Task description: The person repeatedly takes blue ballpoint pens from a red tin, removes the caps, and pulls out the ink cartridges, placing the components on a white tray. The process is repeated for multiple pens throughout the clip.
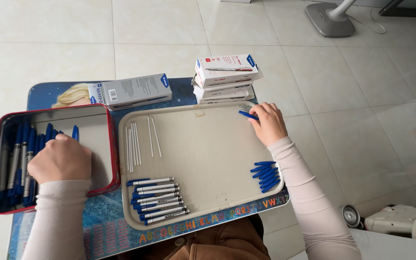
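Pen parts are being sorted between a red tin and a beige tray on a small table.

The left hand [59, 159] is placed inside the red tin [112, 144], curled with the fingers together over the blue pens [22, 154] lying there; whether a pen is clamped cannot be told. The right hand [267, 124] is rested at the far right corner of the beige tray [208, 154], and a blue pen cap [247, 115] is pinched between its fingertips. On the tray, white refills [133, 142] are laid at the far left, assembled pens [159, 200] are lined at the near left, and more blue caps [266, 175] are gathered at the near right. Beyond the tray, a grey box [131, 90] and stacked white boxes [225, 79] are seen.
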